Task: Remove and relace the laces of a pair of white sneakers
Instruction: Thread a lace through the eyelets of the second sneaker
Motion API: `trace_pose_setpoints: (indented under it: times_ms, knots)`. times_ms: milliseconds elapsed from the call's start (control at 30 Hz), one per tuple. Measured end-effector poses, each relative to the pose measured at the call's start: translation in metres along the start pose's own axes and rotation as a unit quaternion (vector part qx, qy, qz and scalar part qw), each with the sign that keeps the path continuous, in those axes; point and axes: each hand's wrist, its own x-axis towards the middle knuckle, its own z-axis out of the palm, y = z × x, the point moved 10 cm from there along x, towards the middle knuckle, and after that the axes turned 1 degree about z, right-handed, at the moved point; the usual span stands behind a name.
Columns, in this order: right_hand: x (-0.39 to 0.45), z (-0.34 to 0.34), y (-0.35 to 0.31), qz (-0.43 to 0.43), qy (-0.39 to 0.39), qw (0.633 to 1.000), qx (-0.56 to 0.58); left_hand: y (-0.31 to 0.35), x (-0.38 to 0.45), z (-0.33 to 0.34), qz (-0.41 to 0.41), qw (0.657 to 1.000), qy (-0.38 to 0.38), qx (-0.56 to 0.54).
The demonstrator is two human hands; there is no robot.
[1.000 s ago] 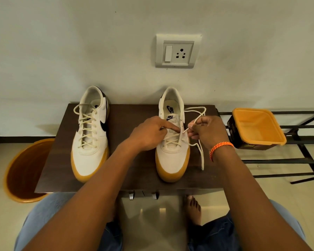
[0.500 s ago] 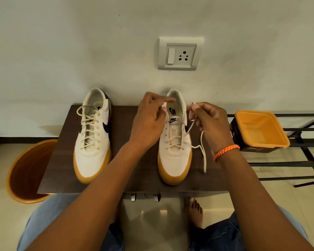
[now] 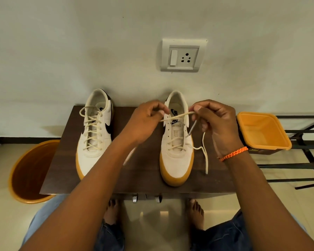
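Pale wall [image 3: 80, 42] with socket [image 3: 183, 55], dark wooden table [image 3: 145, 171].

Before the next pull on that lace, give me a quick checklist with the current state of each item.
1. Left hand pinches the lace: ok.
2. Right hand grips the lace: ok.
3. Lace stretched between both hands above the right shoe: ok.
4. Upper holes of the right shoe unlaced, lower rows threaded: ok.
5. Loose lace end lies on the table beside the shoe, unknotted: ok.
6. Left shoe laced, untouched: ok.
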Motion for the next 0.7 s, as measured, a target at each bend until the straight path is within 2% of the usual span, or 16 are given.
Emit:
trace_pose_setpoints:
  times_ms: [133,200,267,433,533,700]
  knots:
    - [-0.005,0.017,0.026,0.081,-0.114,0.981,-0.132,-0.043,-0.001,0.011,-0.077,0.979,-0.098,0.158]
    - [-0.006,0.014,0.036,0.092,-0.117,0.967,-0.208,-0.055,-0.005,0.017,-0.100,0.965,-0.136,0.200]
    - [-0.005,0.007,0.041,0.098,-0.106,0.961,-0.238,-0.063,-0.008,0.021,-0.111,0.954,-0.160,0.228]
    - [-0.012,0.008,0.056,0.138,-0.182,0.926,-0.302,-0.081,-0.012,0.014,-0.157,0.918,-0.177,0.319]
    - [-0.013,0.002,0.064,0.165,-0.187,0.908,-0.337,-0.088,-0.015,0.010,-0.177,0.893,-0.187,0.368]
    - [-0.007,-0.019,0.069,0.179,-0.118,0.901,-0.377,-0.078,-0.017,0.003,-0.154,0.866,-0.149,0.452]
